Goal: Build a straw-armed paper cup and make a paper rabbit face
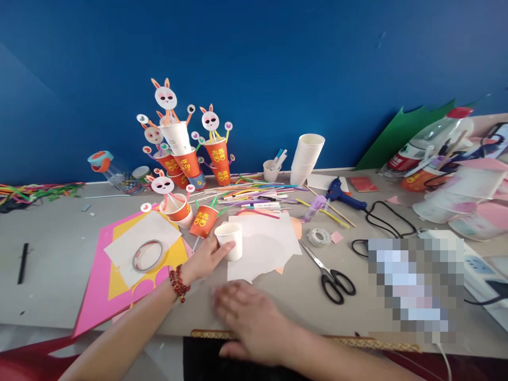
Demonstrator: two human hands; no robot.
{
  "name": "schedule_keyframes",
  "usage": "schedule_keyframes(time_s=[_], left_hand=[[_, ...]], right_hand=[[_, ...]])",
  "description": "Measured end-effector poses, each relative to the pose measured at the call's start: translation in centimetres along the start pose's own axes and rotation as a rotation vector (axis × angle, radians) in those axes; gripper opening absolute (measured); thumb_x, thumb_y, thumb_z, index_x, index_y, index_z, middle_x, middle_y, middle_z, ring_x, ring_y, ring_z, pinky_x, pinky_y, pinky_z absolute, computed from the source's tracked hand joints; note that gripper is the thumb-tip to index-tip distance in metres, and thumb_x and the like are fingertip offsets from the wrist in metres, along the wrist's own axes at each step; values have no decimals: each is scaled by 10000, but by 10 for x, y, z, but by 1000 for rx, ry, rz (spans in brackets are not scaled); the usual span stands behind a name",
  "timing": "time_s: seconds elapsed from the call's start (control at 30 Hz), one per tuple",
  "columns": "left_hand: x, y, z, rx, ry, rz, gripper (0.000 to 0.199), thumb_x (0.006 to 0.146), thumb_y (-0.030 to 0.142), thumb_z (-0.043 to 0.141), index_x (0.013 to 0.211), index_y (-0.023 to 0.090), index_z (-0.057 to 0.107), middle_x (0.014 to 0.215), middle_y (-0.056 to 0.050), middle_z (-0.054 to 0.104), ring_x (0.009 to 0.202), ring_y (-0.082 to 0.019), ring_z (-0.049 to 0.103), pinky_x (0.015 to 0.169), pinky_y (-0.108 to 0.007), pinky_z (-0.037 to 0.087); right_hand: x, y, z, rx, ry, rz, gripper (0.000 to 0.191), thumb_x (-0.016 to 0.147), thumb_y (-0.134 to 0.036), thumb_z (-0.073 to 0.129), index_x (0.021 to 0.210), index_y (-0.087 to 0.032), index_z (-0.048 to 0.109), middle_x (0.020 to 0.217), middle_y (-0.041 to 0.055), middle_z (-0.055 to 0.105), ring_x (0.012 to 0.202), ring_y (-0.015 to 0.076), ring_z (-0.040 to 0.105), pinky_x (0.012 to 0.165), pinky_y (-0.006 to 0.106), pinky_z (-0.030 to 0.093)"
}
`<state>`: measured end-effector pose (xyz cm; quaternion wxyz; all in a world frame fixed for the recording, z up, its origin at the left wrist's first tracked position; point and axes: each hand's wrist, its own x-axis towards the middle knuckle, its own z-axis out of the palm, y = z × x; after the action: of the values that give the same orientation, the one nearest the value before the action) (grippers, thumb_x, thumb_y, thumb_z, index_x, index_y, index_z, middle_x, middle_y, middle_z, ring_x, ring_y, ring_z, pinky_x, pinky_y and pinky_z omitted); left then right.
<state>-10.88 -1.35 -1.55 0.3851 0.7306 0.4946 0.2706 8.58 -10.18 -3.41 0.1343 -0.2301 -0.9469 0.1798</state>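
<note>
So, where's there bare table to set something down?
The widest patch lies on the left, between the black strip and the pink sheet. A smaller one lies between the right hand, the torn white paper and the black-handled scissors. It's crowded along the blue wall and around the clear plastic bottle.

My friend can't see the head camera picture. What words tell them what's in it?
A left hand holds a white paper cup at a cluttered table; the blurred right hand is near its front edge. Behind stand paper-cup bunnies; scissors and a blue glue gun lie to the right.
</note>
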Motion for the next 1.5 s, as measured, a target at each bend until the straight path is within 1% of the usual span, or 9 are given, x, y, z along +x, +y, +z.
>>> schedule_keyframes(time_s=[0.07,0.2,0.33,0.47,0.63,0.73,0.87,1.0,1.5], left_hand=[[-1,1,0,-4,-8,0,446,964,452,478,1299,170,558,1260,-107,660,1259,-290,550,1081,-432,435],[-2,-1,0,-5,-12,-9,451,957,475,480,1259,153,574,1285,-122,634,1269,-292,543,1084,-424,436],[-1,-2,-2,-11,-25,-21,475,958,480,471,1304,160,537,1367,-129,583,1292,-295,520,1107,-442,411],[1,-3,-3,-46,-42,-21,519,951,507,479,1329,153,517,1377,-126,583,1283,-296,533,1089,-418,436],[0,-8,-3,-51,-6,-70,500,954,499,471,1330,174,528,1375,-108,590,1300,-304,519,1093,-430,431],[-3,-10,1,-77,6,-58,503,944,496,496,1332,176,521,1371,-111,590,1286,-299,530,1085,-432,439],[-10,-13,7,-50,6,49,518,930,489,551,1335,171,499,1372,-131,573,1277,-309,521,1116,-469,394],[-18,-20,12,-56,-56,89,582,901,526,594,1343,171,464,1337,-142,578,1241,-323,531,1054,-463,445],[-26,-27,11,0,-184,180,711,804,516,729,1360,206,413,1344,-140,558,1235,-338,539,1033,-467,452]], right_hand=[[4,-7,-1,89,-9,-66,580,1007,-550,391,1477,-213,447,1532,37,460,1398,209,428,1191,333,301],[8,-13,8,8,10,282,723,950,-569,506,1444,-43,466,1524,221,415,1422,357,371,1193,497,273],[8,-21,18,143,-16,-141,536,1003,-519,424,1451,-228,465,1545,19,441,1407,185,414,1211,311,260],[12,-28,22,73,99,301,677,952,-583,489,1443,-116,470,1539,167,422,1420,327,384,1205,474,264],[14,-35,25,238,99,-197,340,1016,-408,464,1286,-256,605,1482,7,528,1362,156,461,1190,273,277],[0,-31,8,330,205,231,501,913,-440,619,1327,-162,571,1441,147,545,1348,291,468,1170,465,316],[-27,-8,-25,647,112,100,222,991,-302,509,1013,-225,717,1052,24,756,985,157,698,895,240,534],[-38,25,-36,347,395,439,190,958,-240,525,1033,-211,697,1054,76,737,1000,236,673,865,353,538],[-34,48,-24,290,317,428,204,915,-162,560,1071,-196,687,1108,86,720,1049,244,656,908,383,539]])
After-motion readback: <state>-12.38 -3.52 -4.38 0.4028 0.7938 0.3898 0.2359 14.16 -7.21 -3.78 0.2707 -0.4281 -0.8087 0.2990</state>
